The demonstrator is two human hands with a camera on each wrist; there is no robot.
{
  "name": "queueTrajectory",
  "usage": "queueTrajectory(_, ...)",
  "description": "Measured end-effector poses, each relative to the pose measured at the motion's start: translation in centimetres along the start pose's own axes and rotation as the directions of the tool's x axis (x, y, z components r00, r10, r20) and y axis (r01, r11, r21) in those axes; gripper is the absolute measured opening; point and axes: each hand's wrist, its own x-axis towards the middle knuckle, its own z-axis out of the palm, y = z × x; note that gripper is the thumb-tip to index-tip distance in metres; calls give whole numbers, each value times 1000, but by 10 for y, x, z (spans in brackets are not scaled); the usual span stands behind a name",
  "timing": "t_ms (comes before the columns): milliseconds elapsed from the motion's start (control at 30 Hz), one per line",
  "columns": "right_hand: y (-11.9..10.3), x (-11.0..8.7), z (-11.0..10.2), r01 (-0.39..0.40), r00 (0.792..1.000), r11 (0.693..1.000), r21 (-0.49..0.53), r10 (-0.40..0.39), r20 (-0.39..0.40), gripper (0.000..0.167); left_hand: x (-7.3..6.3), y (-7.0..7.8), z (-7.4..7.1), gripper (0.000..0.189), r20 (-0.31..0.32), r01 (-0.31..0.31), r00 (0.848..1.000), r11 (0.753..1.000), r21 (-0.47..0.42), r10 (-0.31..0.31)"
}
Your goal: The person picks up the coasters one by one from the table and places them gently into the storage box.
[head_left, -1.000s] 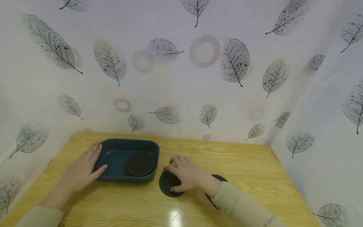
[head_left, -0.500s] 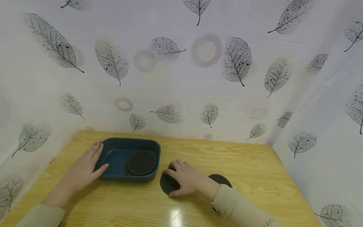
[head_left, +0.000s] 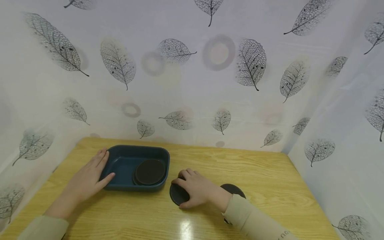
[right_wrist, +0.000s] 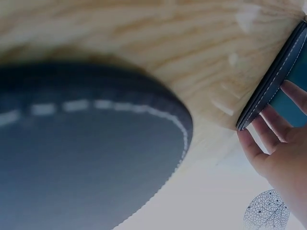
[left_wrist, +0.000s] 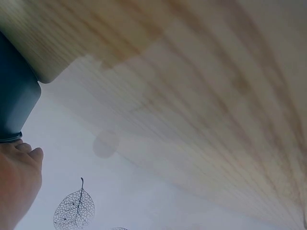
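Right hand (head_left: 198, 189): fingers were curled about a disc's breadth apart, gripping the black disc (head_left: 178, 194) by its edges.
Left hand (head_left: 85, 180): fingers lay straight against the blue tray (head_left: 129, 188), thumb over its rim.
Black disc: was just right of the tray; a shallow edge grip could have let it slip.
Tray discs (head_left: 150, 172): overlapped at the right end; a bump could have shifted them.
Outer disc (head_left: 233, 189): lay partly behind the forearm, where a sleeve (head_left: 243, 211) might have dragged it.
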Motion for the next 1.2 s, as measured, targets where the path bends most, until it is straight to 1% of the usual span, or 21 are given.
queueTrajectory(233,1,1,-3,9,1000,1000,14,-9,3,80,0,0,0,87,-1,-2,1000,1000,1,2)
queueTrajectory(433,4,3,1,-12,999,1000,26,11,30,85,0,1,0,87,14,8,1000,1000,-2,-8)
queueTrajectory(567,7,4,0,-18,1000,1000,25,18,21,85,1,2,-1,87,20,13,1000,1000,-11,-12)
queueTrajectory(800,13,4,-15,-39,999,999,-11,39,-12,86,0,1,0,87,8,5,1000,1000,-6,-5)
queueTrajectory(900,16,4,-21,-57,998,998,-7,57,-29,86,0,0,0,87,5,1,1000,1000,-1,-1)
queueTrajectory(1100,27,7,-33,-65,995,998,2,65,-80,87,0,0,1,87,3,-3,1000,1000,1,3)
queueTrajectory(1200,31,10,-41,-70,994,997,9,71,-84,88,0,-1,1,87,1,-2,1000,1000,4,2)
